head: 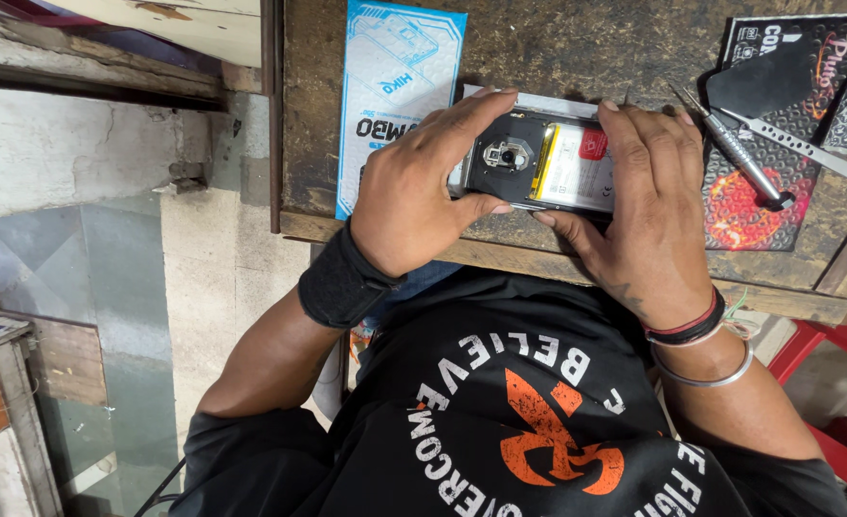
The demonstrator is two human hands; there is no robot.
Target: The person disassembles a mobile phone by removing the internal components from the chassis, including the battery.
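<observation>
Your left hand (414, 191) and right hand (648, 225) both grip the opened smartphone with exposed black camera module and white battery (538, 163), held at the worn wooden bench's (538, 48) near edge. A pale blue printed carton (390, 86) lies beside it, partly hidden under your left hand. A black-and-red card (739, 206) at right carries a steel screwdriver (739, 158); its corner is cut off.

Opened phone's (548, 163) ends hidden under both hands, dark printed packet (778, 191) right of the phone cut by the frame edge, blue-white box (395, 86) behind the phone cropped at the top
</observation>
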